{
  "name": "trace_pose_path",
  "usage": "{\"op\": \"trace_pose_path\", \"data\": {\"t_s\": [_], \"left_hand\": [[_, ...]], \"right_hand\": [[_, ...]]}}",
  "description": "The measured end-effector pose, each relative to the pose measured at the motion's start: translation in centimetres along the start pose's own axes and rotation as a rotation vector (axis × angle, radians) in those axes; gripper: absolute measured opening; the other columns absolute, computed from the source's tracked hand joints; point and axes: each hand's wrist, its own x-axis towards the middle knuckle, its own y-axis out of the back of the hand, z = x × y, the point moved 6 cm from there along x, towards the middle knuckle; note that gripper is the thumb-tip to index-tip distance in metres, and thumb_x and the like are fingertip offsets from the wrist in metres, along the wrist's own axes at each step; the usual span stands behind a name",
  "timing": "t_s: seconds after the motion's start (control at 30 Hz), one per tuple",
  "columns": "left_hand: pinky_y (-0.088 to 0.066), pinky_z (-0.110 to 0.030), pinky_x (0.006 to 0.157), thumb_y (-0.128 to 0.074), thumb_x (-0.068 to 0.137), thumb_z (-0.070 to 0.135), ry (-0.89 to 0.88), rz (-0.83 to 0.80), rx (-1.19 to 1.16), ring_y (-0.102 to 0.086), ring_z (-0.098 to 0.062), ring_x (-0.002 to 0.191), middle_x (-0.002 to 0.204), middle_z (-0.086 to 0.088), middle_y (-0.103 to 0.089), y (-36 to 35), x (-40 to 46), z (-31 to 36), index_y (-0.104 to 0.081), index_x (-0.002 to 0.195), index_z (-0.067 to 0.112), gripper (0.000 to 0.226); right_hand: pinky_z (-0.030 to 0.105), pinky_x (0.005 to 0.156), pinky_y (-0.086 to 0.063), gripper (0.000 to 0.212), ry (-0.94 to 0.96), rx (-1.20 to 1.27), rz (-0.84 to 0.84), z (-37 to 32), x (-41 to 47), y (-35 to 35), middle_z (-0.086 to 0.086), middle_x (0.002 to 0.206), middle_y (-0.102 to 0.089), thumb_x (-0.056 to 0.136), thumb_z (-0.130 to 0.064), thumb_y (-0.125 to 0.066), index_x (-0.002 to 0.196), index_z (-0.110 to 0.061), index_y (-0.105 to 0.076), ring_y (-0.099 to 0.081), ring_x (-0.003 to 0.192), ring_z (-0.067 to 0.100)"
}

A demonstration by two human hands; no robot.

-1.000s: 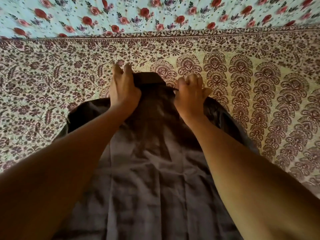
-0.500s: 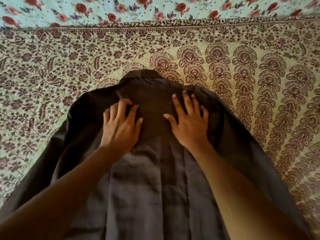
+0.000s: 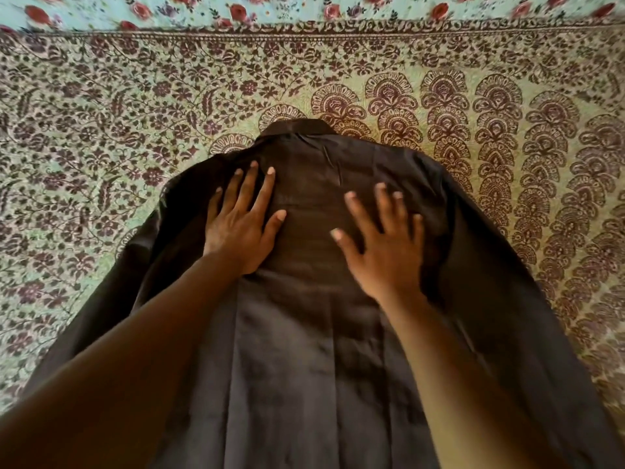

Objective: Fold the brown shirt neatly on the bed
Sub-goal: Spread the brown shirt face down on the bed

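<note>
Dim, soft warm light w/ faint shadows, no glare; wide-angle bowing at edges, slight motion blur.

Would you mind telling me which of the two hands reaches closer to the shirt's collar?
The left hand: its fingertips lie higher on the brown shirt, nearer the collar, than the right hand.

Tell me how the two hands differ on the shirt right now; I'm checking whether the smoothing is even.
The left hand lies nearer the collar, while the right hand sits lower down the back. The left hand keeps its fingers close together; the right hand has them fanned wide. The left hand looks sharp, the right hand slightly blurred. Both rest flat with straight fingers on the brown shirt, gripping nothing.
</note>
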Motion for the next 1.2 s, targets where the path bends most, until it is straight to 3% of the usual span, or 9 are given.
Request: {"op": "trace_pose_path", "data": {"t_s": [0.13,0.27,0.37,0.53,0.63,0.83,0.93,1.07,1.2], "left_hand": [[-0.019,-0.064,0.118,-0.033,0.102,0.061,0.009,-0.034,0.042,-0.013,-0.036,0.154,0.171,-0.003,-0.002,1.0,-0.1,0.2,-0.008,0.162,0.042,0.068],[-0.037,-0.052,0.101,-0.049,0.101,0.039,-0.132,0.126,0.152,-0.047,-0.037,0.128,0.151,-0.011,-0.044,2.3,-1.6,2.6,-0.039,0.155,0.025,0.057],[-0.028,-0.057,0.114,-0.029,0.105,0.047,-0.034,0.108,0.059,-0.035,-0.029,0.142,0.161,-0.002,-0.034,1.6,-2.0,1.4,-0.032,0.158,0.036,0.054],[-0.012,-0.062,0.123,-0.028,0.108,0.047,-0.036,-0.018,0.066,-0.016,-0.025,0.157,0.172,0.005,-0.012,-0.6,-1.8,1.7,-0.014,0.162,0.041,0.056],[-0.012,-0.061,0.125,-0.037,0.107,0.039,-0.001,-0.033,0.073,-0.010,-0.029,0.159,0.173,0.001,-0.005,0.7,-2.8,3.0,-0.018,0.163,0.033,0.059],[-0.029,-0.051,0.122,-0.032,0.103,0.045,0.028,0.004,0.012,-0.022,-0.026,0.157,0.171,-0.002,-0.020,0.9,-14.8,6.4,-0.028,0.162,0.024,0.063],[-0.017,-0.049,0.126,-0.025,0.103,0.056,0.003,-0.019,0.076,-0.006,-0.019,0.160,0.174,0.006,-0.002,-1.4,-18.8,3.7,-0.010,0.165,0.033,0.068],[-0.015,-0.052,0.127,-0.023,0.103,0.060,0.104,-0.021,0.059,-0.004,-0.022,0.160,0.174,0.004,0.000,-2.2,-22.5,1.4,-0.007,0.165,0.029,0.071],[-0.014,-0.053,0.127,-0.028,0.099,0.066,0.151,-0.057,0.031,-0.002,-0.024,0.160,0.174,0.001,0.002,-2.4,-28.4,2.2,-0.005,0.165,0.021,0.083]], "right_hand": [[0.061,0.126,-0.012,0.071,-0.255,0.066,-0.030,2.9,0.7,1.3,0.009,0.174,-0.001,0.102,-0.067,-0.023,0.164,-0.031,-0.021,0.001,0.159,0.036],[0.055,0.126,-0.017,0.067,0.096,0.052,0.025,-5.0,-1.7,2.6,0.011,0.173,-0.005,0.105,-0.051,-0.034,0.162,-0.015,-0.029,-0.005,0.160,0.032],[0.056,0.127,-0.015,0.074,0.242,0.015,-0.069,-5.2,-5.3,0.8,0.002,0.174,-0.001,0.103,-0.065,-0.027,0.165,-0.026,-0.016,-0.003,0.161,0.023],[0.053,0.126,-0.024,0.085,-0.187,0.087,0.041,5.6,-5.7,0.0,0.008,0.173,-0.011,0.101,-0.069,-0.031,0.164,-0.014,-0.019,-0.007,0.160,0.030],[0.056,0.123,-0.028,0.079,-0.291,0.118,0.023,4.8,-5.6,1.0,0.014,0.172,-0.013,0.105,-0.058,-0.029,0.162,-0.004,-0.022,-0.007,0.159,0.036],[0.054,0.125,-0.021,0.064,0.223,0.080,-0.069,-5.7,-13.0,0.8,0.003,0.174,-0.009,0.106,-0.053,-0.027,0.164,-0.026,-0.023,-0.009,0.160,0.023],[0.052,0.124,-0.019,0.068,0.099,-0.009,-0.046,0.9,-15.4,0.7,-0.004,0.174,-0.003,0.101,-0.073,-0.025,0.163,-0.044,-0.015,-0.007,0.161,0.023],[0.051,0.108,-0.046,0.079,-0.224,0.135,-0.030,9.3,-15.6,1.6,0.001,0.174,-0.008,0.098,-0.073,-0.027,0.165,-0.033,-0.016,-0.032,0.152,0.035],[0.059,0.120,-0.031,0.077,-0.263,0.053,0.080,3.6,-17.2,2.3,0.019,0.170,-0.019,0.106,-0.061,-0.018,0.161,-0.008,-0.030,-0.026,0.153,0.043]]}}
